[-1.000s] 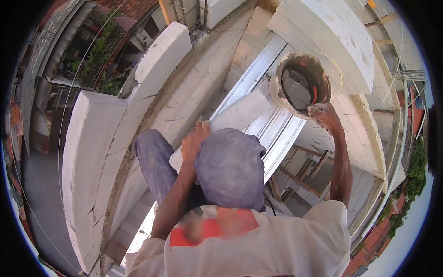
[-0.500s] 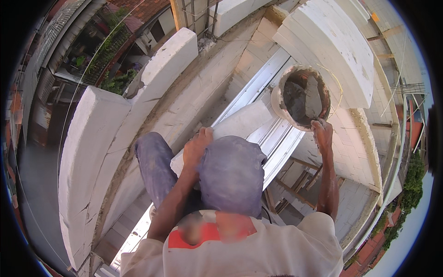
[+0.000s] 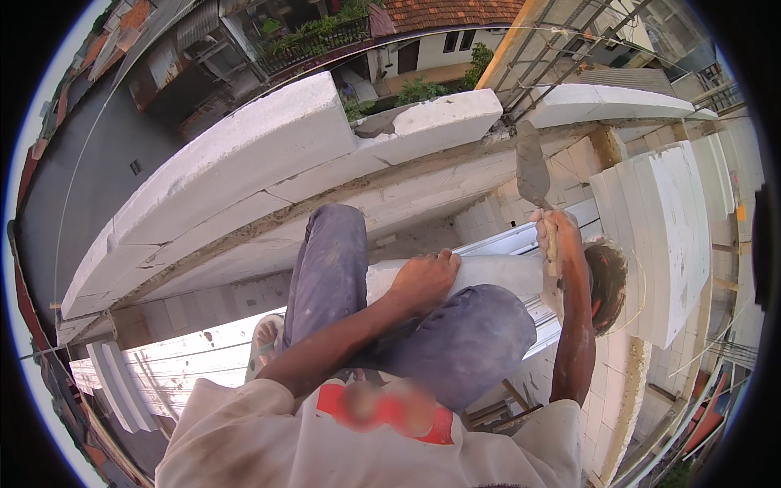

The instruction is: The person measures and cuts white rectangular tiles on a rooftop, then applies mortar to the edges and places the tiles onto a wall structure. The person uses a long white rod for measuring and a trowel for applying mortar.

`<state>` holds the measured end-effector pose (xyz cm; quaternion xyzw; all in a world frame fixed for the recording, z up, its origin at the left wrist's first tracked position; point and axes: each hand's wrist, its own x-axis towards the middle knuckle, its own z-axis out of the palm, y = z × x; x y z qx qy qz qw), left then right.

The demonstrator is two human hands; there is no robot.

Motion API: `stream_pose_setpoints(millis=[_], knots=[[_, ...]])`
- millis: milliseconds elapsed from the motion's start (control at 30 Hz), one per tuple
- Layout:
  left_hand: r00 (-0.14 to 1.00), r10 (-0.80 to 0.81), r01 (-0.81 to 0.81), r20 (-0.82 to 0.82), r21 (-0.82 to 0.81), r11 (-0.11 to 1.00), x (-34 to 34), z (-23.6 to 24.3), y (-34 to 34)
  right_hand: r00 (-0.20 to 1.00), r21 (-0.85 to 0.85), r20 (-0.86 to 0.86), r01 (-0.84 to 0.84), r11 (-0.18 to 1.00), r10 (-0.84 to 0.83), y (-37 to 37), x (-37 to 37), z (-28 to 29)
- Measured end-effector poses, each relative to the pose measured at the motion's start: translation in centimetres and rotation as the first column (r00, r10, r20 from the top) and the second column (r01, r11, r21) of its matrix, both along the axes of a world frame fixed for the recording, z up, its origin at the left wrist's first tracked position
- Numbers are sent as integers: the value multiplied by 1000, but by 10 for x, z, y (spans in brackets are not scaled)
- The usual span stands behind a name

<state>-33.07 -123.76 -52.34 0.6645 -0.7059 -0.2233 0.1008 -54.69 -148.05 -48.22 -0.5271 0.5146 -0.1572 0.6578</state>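
Note:
My right hand (image 3: 563,237) is closed round the handle of a trowel (image 3: 532,169), held up with its grey, mortar-smeared blade pointing away from me. Just right of that forearm stands a round bucket (image 3: 608,281), crusted with mortar and partly hidden by the arm. My left hand (image 3: 425,281) grips the upper edge of a white block (image 3: 500,273) with its fingers curled over it. The block lies across in front of my knees, above shiny metal channels (image 3: 573,218); my raised knee hides part of its near side.
A low curved wall of white blocks (image 3: 244,154) runs along the left and far side, with a notch in its top. Upright rebar (image 3: 561,57) and a wooden post stand at the far end. Stacked white slabs (image 3: 671,236) are at the right. Houses and a street lie below.
My right hand has lifted the trowel out of the bucket and raised it to the bucket's left. My left hand stays on the block. The whole view has turned.

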Motion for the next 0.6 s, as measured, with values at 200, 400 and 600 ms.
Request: stream_pose_setpoints(millis=[200, 400, 600], knots=[[996, 71, -64, 49, -133, 989, 1, -15, 10, 962, -331, -231, -219, 918, 146, -55, 113, -20], [997, 74, -69, 20, -184, 981, -1, -18, 8, 515, -586, -804, -770, 253, -298, -83, 150, -20], [997, 74, -71, 9, -189, 979, -1, -19, 7, 521, -566, -788, -822, 55, -326, -85, 161, -54]])
